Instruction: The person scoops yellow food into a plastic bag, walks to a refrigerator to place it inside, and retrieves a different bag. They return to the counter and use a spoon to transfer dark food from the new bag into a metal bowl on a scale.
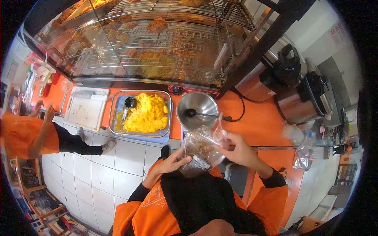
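A clear plastic bag [196, 142] with something brownish inside is held up in front of my apron. My left hand [171, 163] grips its lower left side, thumb on the outside. On the other side, my right hand [239, 151] pinches the bag's upper right part with bent fingers. A small silvery-white patch shows low on the bag. Just beyond it stands a steel bowl [182, 103] with a black ladle [204, 115] lying in it. To the left, a metal tray [170, 114] holds a heap of yellow food [147, 114] and a black scoop [130, 103].
A glass warming cabinet [157, 47] with fried pieces on racks rises behind the orange counter [236, 131]. A white cutting board [84, 112] bears a knife. At right stand two large cookers [303, 102]. A co-worker in orange [29, 133] stands at left.
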Demonstrator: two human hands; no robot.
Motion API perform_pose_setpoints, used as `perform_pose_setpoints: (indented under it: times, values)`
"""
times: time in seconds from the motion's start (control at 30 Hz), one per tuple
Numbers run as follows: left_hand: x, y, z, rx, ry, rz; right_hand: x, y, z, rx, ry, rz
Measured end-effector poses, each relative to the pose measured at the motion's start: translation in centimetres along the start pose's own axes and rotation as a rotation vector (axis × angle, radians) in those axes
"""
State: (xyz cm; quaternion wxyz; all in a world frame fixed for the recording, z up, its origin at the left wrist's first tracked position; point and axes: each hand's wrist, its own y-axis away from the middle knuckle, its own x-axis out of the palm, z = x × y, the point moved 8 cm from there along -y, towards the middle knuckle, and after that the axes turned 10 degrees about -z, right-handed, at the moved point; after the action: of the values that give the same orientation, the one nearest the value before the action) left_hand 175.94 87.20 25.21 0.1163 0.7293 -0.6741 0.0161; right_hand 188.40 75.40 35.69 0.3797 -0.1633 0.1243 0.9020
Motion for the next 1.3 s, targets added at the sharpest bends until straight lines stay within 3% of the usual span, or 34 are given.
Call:
perform_pose_setpoints:
  times: [0.1, 0.2, 0.3, 0.43, 0.5, 0.6, 0.7, 0.8, 0.93, 1.0, 1.2, 1.3]
  values:
    - [-0.4, 0.0, -0.3, 0.014, -0.030, -0.038, 0.8, -0.6, 2.6, -0.112, 0.194, 0.049]
    - [-0.9, 0.1, -0.6, 0.090, -0.119, -0.021, 1.2, -1.2, 4.8, -0.333, 0.207, -0.055]
    - [-0.9, 0.0, -2.5, 0.152, -0.208, -0.034, 1.4, -2.2, 3.3, -0.237, 0.041, -0.127]
    - [-0.8, 0.1, -3.5, 0.199, -0.091, -0.190, 2.6, -1.7, 5.4, -0.330, 0.221, -0.140]
    - [-1.3, 0.2, -2.1, 0.110, -0.102, -0.225, 2.7, -1.3, 6.9, -0.404, 0.308, -0.199]
    - [-1.6, 0.1, -1.5, 0.062, -0.088, -0.289, 3.8, -0.3, 7.4, -0.549, 0.393, -0.159]
    - [-1.9, 0.4, -2.5, 0.117, -0.150, -0.335, 4.4, 0.4, 7.9, -0.561, 0.418, -0.083]
    - [-1.8, 0.8, -5.2, 0.112, -0.249, -0.346, 4.3, 1.6, 8.7, -0.680, 0.449, 0.088]
    - [-2.3, 0.8, -3.5, 0.031, -0.285, -0.279, 1.3, 1.3, 6.9, -0.261, 0.352, 0.213]
    - [-1.9, 0.4, -2.8, 0.149, -0.330, -0.201, -0.2, 1.2, 5.1, -0.064, 0.290, 0.233]
    - [-1.2, -0.1, -1.8, 0.239, -0.370, -0.116, -0.9, 1.7, 5.2, -0.191, 0.456, 0.379]
    - [-1.5, 0.3, -2.3, 0.273, -0.405, -0.209, -1.4, 1.9, 4.9, -0.201, 0.474, 0.200]
